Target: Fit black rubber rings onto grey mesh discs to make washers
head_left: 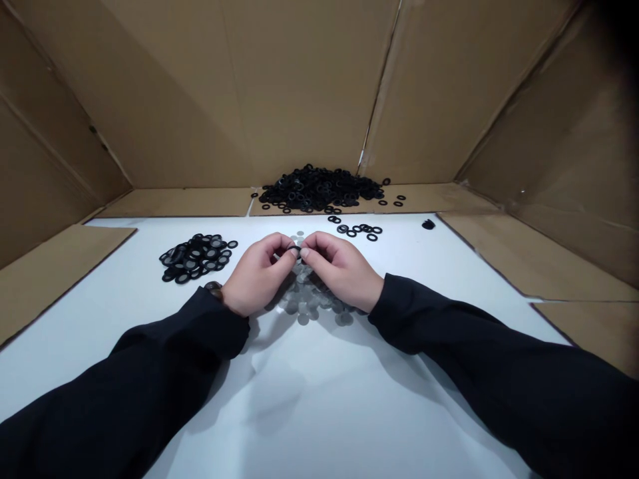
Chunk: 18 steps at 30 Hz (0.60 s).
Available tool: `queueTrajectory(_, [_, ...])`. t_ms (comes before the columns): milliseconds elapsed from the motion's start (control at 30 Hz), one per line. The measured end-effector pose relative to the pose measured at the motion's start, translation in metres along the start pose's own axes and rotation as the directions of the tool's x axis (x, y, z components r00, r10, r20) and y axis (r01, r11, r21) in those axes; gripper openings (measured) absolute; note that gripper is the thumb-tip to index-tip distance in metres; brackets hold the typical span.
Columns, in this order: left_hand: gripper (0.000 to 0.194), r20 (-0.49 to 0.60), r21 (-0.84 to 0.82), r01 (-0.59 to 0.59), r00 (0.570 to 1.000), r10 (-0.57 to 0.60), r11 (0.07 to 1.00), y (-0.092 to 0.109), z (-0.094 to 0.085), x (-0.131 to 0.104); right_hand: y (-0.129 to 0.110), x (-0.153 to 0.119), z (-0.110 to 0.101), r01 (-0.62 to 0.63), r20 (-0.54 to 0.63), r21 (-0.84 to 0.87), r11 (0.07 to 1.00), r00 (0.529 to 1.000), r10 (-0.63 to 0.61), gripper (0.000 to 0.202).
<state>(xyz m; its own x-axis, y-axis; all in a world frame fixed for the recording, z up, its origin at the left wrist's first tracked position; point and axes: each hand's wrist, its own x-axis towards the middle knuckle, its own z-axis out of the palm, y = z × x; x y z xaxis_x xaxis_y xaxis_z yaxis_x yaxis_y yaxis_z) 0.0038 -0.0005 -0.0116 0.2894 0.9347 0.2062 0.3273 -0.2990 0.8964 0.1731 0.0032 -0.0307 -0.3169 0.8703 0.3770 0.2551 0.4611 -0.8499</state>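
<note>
Between the fingertips of both hands is a small black rubber ring [295, 248], partly covered by the thumbs. My left hand [262, 271] pinches its left side and my right hand [342, 267] pinches its right side. Whether a disc sits inside the ring is hidden. Below the hands lies a spread of thin grey round discs [305, 299], partly covered by the palms. Left of my left hand is a heap of black rings with grey discs set in them [197, 256]. A few loose black rings [367, 229] lie beyond my right hand.
A large pile of black rings [319, 188] rests on cardboard against the back wall [299, 93]. A small black object [428, 225] lies at the right on the white table [299, 412]. Cardboard walls stand left and right, with cardboard strips [54, 266] along the table's sides.
</note>
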Motion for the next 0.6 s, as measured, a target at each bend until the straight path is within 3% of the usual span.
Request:
queueTrajectory(133, [0.014, 0.004, -0.007, 0.001, 1.0, -0.001, 1.0, 0.0004, -0.001, -0.0004, 0.0022, -0.0006, -0.0002, -0.038, 0.016, 0.043, 0.998, 0.999, 0.038, 0.015])
queueTrajectory(367, [0.014, 0.146, 0.076, 0.048, 0.988, -0.058, 0.996, 0.0011, -0.0062, -0.0005, 0.0005, -0.0017, -0.0081, 0.021, 0.112, -0.171, 0.985, 0.994, -0.002, 0.012])
queueTrajectory(600, [0.016, 0.083, 0.053, 0.048, 0.995, -0.052, 0.997, 0.0033, -0.0041, -0.0004, -0.0033, -0.0015, -0.0056, 0.051, 0.054, -0.236, 0.97, 0.998, -0.039, 0.012])
